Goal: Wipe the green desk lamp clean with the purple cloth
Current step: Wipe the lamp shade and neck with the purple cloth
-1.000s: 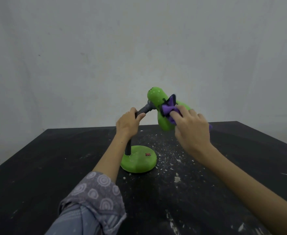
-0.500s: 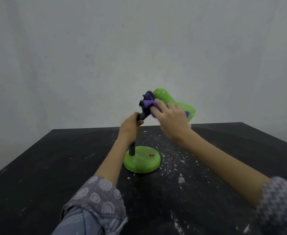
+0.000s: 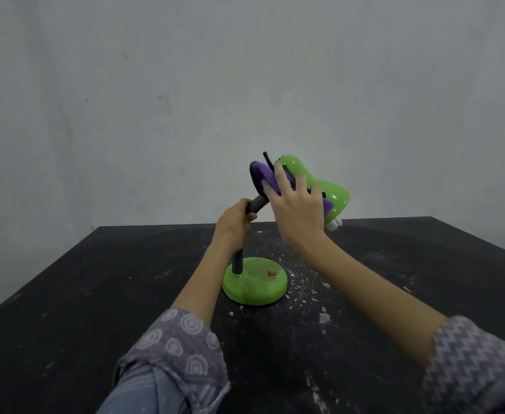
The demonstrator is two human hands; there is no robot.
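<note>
Fingers (image 3: 278, 174) of the right hand (image 3: 297, 210) lie spread and flat, pressing the purple cloth (image 3: 263, 177) onto the rear of the lamp's head (image 3: 320, 186), where the ribbed neck (image 3: 255, 203) joins it. Below and to the left of them, the left hand (image 3: 233, 227) is clamped around that neck, steadying the green desk lamp (image 3: 254, 285) on the dusty tabletop (image 3: 96, 294).

To wipe well, I judge the left grip should stay firm so the bendy neck does not swing, while the cloth follows the curve of the shade with even pressure, folds kept under the palm.

The base sits flat, low beneath the fingers, and the stem rises upright from it. The head's long axis slants from upper left to lower right, its open mouth pointing down and right, away from the fingers, with a white bulb (image 3: 335, 225) peeking out.
</note>
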